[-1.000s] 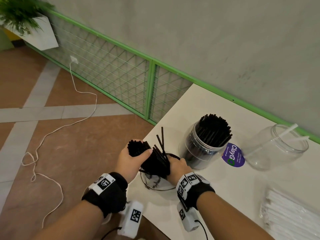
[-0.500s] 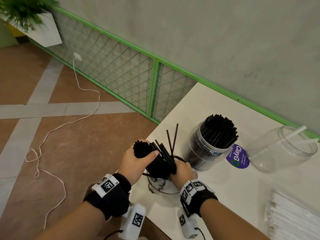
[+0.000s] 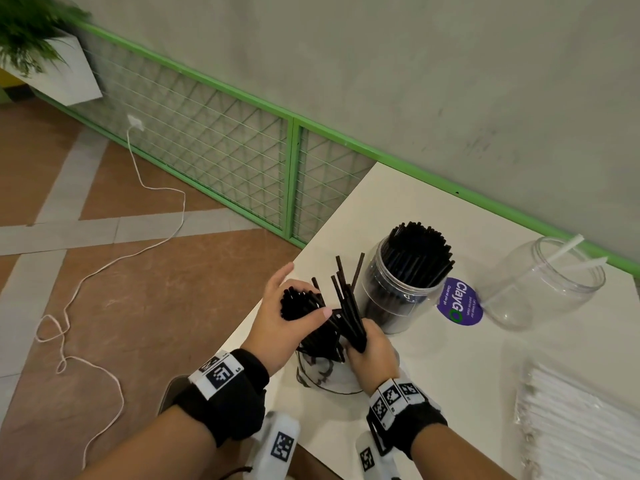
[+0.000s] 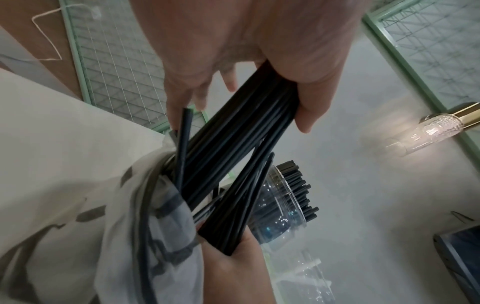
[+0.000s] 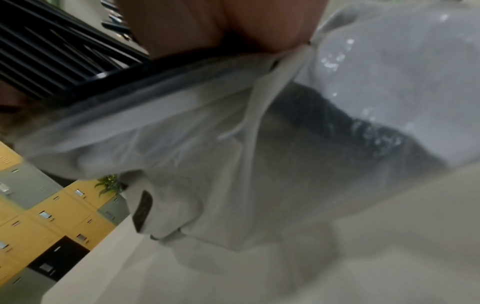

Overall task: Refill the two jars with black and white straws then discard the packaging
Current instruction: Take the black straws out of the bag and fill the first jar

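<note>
My left hand point(image 3: 300, 301) grips the top of a thick bundle of black straws point(image 3: 304, 306) that stands in a clear plastic bag point(image 3: 322, 379) at the table's left edge. One of its fingers sticks out straight. My right hand point(image 3: 367, 344) grips a smaller bunch of black straws point(image 3: 346, 296) that fans upward from the bag. In the left wrist view both bunches point(image 4: 246, 123) cross above the bag point(image 4: 145, 236). Just behind stands a clear jar point(image 3: 403, 289) packed with black straws. Further right, a second clear jar point(image 3: 540, 282) holds two white straws.
A wrapped pack of white straws point(image 3: 581, 420) lies at the right of the white table point(image 3: 433, 375). A purple round sticker point(image 3: 459, 301) lies between the jars. A green wire fence point(image 3: 225, 150) runs along the wall, and a white cord point(image 3: 86, 278) trails on the floor.
The smaller bunch in my right hand has risen further out of the bag and fanned apart from the main bundle. One left finger has straightened out.
</note>
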`<state>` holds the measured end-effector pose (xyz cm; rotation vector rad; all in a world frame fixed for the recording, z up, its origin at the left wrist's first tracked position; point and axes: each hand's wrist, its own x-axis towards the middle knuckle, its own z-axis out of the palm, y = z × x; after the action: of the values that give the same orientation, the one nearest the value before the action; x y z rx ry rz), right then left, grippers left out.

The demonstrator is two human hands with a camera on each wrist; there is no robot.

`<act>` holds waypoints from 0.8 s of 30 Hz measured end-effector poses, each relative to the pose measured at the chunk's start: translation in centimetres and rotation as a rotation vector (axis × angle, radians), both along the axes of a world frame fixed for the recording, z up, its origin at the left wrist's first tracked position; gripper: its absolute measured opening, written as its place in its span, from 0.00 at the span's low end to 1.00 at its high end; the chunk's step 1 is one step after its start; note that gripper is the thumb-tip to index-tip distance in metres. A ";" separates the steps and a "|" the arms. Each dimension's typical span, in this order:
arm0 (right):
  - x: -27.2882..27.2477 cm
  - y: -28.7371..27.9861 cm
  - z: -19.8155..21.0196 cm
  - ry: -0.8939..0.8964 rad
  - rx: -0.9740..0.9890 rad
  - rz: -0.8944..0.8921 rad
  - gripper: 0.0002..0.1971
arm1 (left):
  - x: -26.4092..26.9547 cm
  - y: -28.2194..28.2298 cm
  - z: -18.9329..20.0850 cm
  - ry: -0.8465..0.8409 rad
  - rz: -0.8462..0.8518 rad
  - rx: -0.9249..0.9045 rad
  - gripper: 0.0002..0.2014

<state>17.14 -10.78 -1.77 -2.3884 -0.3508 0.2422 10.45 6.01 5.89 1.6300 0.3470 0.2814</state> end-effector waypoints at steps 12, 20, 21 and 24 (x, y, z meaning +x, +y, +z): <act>-0.7 -3.1 -0.3 -0.093 0.241 -0.091 0.14 | 1.1 -3.3 -1.0 -0.043 -0.116 -0.150 0.37; -0.3 -5.0 -0.3 -0.064 0.266 -0.184 0.11 | 0.2 -1.7 -1.6 0.010 -0.187 -0.085 0.48; -0.2 -5.1 -0.4 -0.059 0.266 -0.192 0.11 | 0.1 -1.5 -1.9 0.023 -0.192 -0.094 0.48; -0.2 -5.2 -0.6 -0.051 0.255 -0.216 0.10 | -0.1 -1.3 -2.3 0.056 -0.198 -0.102 0.45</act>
<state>16.97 -15.94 -2.40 -2.1613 -0.1348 0.0338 10.34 4.74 3.61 1.5599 0.2359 0.0669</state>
